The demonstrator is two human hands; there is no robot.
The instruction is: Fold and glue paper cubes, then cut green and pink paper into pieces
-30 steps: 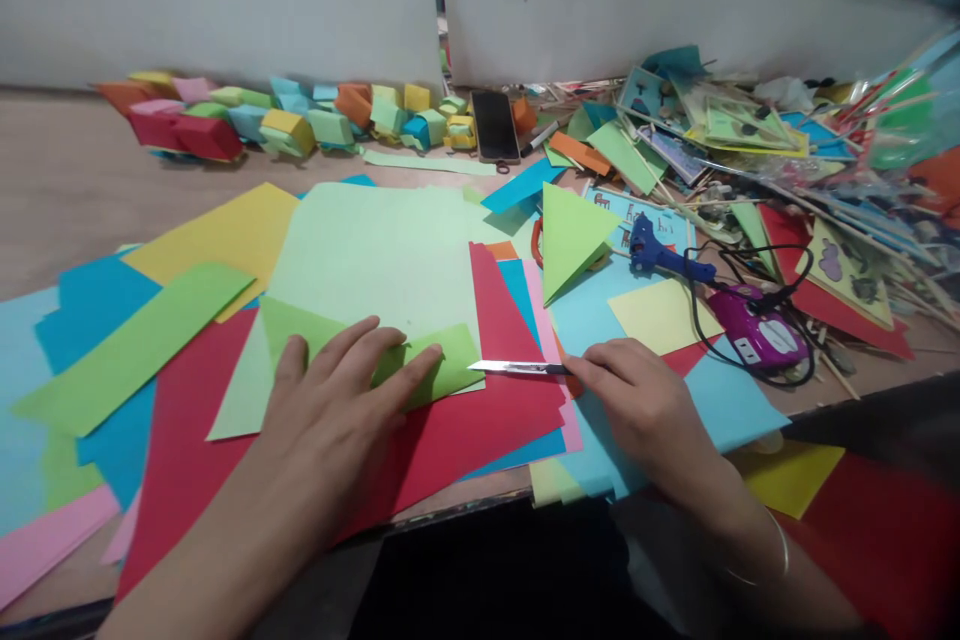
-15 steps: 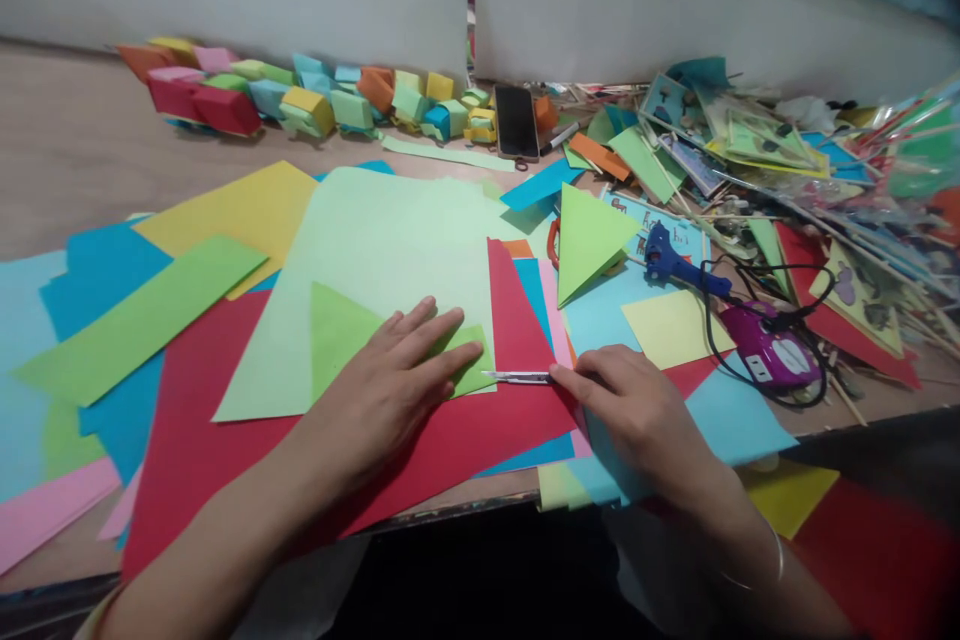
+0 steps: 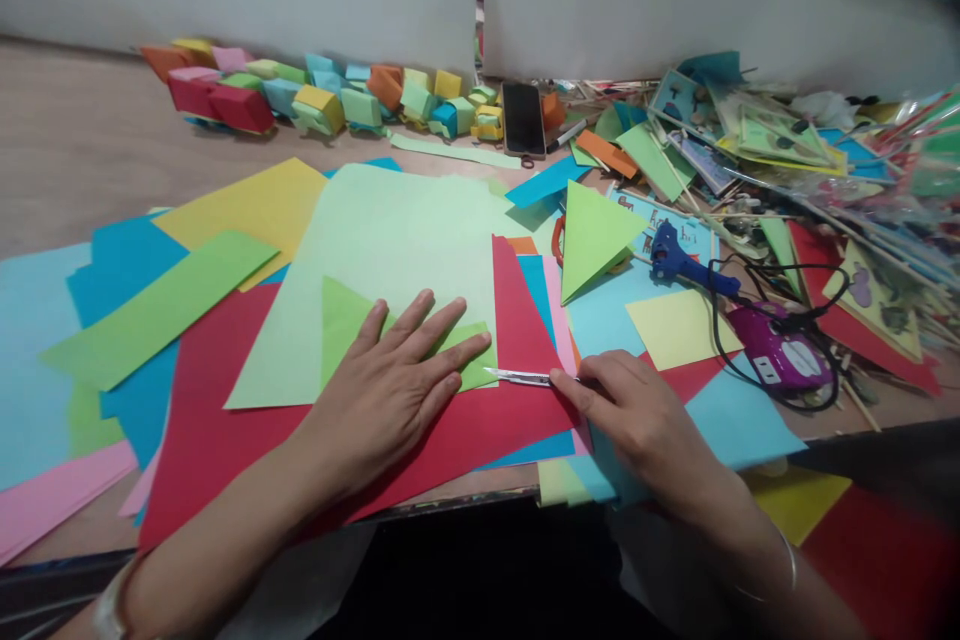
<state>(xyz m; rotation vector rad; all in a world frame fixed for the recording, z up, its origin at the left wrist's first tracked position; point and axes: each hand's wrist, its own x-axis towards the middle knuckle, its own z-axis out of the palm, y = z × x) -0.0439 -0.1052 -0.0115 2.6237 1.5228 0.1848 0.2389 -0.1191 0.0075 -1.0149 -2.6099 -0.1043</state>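
The single view is taken from head height on the person, faced forward and down over the worktable (image 3: 82, 150) at close range, with both forearms included and no part shared with another view.

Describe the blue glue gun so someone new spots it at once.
Find the big cluttered heap at the far right. On its near side, just beyond the small pale yellow sheet, lies the glue gun: dark blue and pistol-shaped, unlike the purple socket box beside it.
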